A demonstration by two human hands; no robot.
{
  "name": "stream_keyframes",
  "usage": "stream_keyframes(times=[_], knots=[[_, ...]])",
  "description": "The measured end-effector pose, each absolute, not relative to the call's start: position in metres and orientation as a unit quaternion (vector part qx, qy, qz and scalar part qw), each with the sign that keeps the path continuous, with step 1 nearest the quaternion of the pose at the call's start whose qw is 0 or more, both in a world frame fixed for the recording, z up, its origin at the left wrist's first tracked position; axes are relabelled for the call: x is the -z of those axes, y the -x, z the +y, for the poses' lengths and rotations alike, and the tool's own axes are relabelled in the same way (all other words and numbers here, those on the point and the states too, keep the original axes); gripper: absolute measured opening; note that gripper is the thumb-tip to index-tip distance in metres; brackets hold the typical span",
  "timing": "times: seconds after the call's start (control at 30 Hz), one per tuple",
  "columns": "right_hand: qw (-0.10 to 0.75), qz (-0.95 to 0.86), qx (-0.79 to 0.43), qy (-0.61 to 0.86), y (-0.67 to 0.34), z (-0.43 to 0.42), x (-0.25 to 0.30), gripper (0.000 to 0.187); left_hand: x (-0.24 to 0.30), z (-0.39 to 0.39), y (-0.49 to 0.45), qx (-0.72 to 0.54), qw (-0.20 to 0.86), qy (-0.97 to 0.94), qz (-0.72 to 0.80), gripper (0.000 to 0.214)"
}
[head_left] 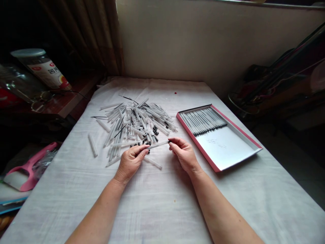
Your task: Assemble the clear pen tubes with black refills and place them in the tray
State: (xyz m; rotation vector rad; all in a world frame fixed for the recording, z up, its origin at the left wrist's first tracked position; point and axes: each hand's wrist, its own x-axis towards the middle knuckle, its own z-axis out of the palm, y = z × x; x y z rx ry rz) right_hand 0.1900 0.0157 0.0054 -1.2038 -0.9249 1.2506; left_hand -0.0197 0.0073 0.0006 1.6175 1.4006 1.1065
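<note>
Held barrel: I had one clear pen barrel (159, 144) stretched between both hands, tilted slightly, just in front of the loose pile (138, 123).
Left fingers: my left hand (131, 161) gripped the barrel's left end, thumb against forefinger.
Right fingers: my right hand (185, 154) pinched the other end, where a dark tip showed; I could not tell how it was seated.
Pile: I saw many clear barrels heaped crosswise, thin black refills (120, 130) among them.
Black bits: small black pieces (155, 129) lay at the pile's near right side.
Stray barrel: one more (92, 145) rested apart, to the left.
Box: a shallow pink-sided box (198, 143) sat open to the right; a row of pens (207, 120) filled its far part, black ends towards me.
Cloth: everything here lay on a pale tablecloth (152, 210), with a red speck (175, 93) near the far edge.
Left side: I made out a lidded jar (47, 69) beyond the table.
</note>
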Motion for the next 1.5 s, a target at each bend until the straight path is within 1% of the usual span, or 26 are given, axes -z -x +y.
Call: stream_keyframes(times=[0.17, 0.3, 0.43, 0.53, 0.63, 0.73, 0.83, 0.9, 0.97, 1.07, 1.1, 1.23, 1.37, 1.5], knots=[[0.531, -0.469, -0.486, 0.512, -0.199, 0.018, -0.004, 0.024, -0.001, 0.008, 0.021, -0.421, 0.352, -0.646, 0.531, 0.023], [0.479, -0.526, -0.464, 0.528, -0.203, 0.017, -0.006, 0.026, -0.001, 0.007, 0.021, -0.416, 0.351, -0.650, 0.529, 0.023], [0.432, -0.597, -0.404, 0.541, -0.204, 0.015, -0.003, 0.038, 0.000, 0.007, 0.022, -0.419, 0.348, -0.660, 0.518, 0.020], [0.416, -0.614, -0.377, 0.556, -0.204, 0.014, 0.001, 0.046, 0.001, 0.007, 0.022, -0.420, 0.342, -0.663, 0.517, 0.019], [0.413, -0.609, -0.379, 0.561, -0.204, 0.014, 0.002, 0.048, 0.000, 0.007, 0.021, -0.419, 0.342, -0.659, 0.523, 0.020], [0.424, -0.601, -0.410, 0.540, -0.205, 0.013, 0.001, 0.033, -0.001, 0.007, 0.021, -0.419, 0.346, -0.651, 0.530, 0.020], [0.437, -0.577, -0.458, 0.515, -0.204, 0.013, -0.001, 0.029, -0.002, 0.007, 0.020, -0.419, 0.347, -0.647, 0.534, 0.021], [0.438, -0.575, -0.457, 0.518, -0.204, 0.014, -0.001, 0.024, -0.002, 0.007, 0.020, -0.416, 0.346, -0.648, 0.536, 0.021], [0.437, -0.587, -0.426, 0.532, -0.203, 0.014, -0.001, 0.025, -0.002, 0.007, 0.020, -0.414, 0.345, -0.650, 0.536, 0.021], [0.429, -0.599, -0.398, 0.547, -0.204, 0.014, -0.001, 0.037, -0.003, 0.007, 0.020, -0.415, 0.350, -0.649, 0.534, 0.021], [0.426, -0.599, -0.401, 0.547, -0.204, 0.014, -0.001, 0.039, -0.003, 0.007, 0.020, -0.416, 0.351, -0.648, 0.533, 0.020], [0.436, -0.580, -0.445, 0.525, -0.206, 0.013, -0.002, 0.028, -0.004, 0.007, 0.020, -0.419, 0.353, -0.644, 0.533, 0.019], [0.449, -0.545, -0.496, 0.505, -0.205, 0.014, -0.004, 0.025, -0.003, 0.007, 0.020, -0.417, 0.360, -0.641, 0.534, 0.019], [0.470, -0.520, -0.492, 0.516, -0.206, 0.015, -0.006, 0.025, 0.001, 0.007, 0.020, -0.433, 0.403, -0.600, 0.539, 0.026]])
